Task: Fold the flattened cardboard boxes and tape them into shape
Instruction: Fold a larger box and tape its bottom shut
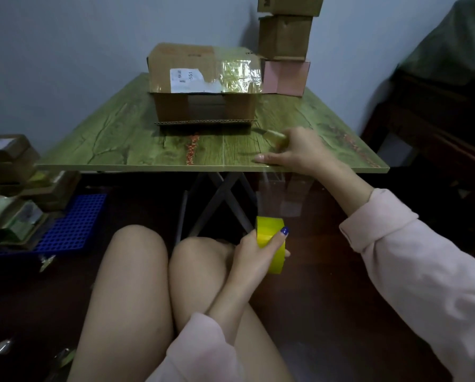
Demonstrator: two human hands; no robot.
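My left hand (261, 250) grips a yellow roll of clear tape (270, 244) below the table's front edge, above my knees. A clear strip of tape (272, 194) runs from the roll up to my right hand (291, 151), which pinches its free end at the front edge of the green table (137, 144). A brown cardboard box (204, 86) with a white label and shiny tape on top sits at the middle back of the table, its lower flap lying on the tabletop.
A pink box (286, 77) with two brown boxes (284, 35) stacked on it stands at the back right against the wall. Packed boxes (9, 161) pile on a blue perforated crate (71, 224) at the left. Dark furniture (437, 119) stands at the right.
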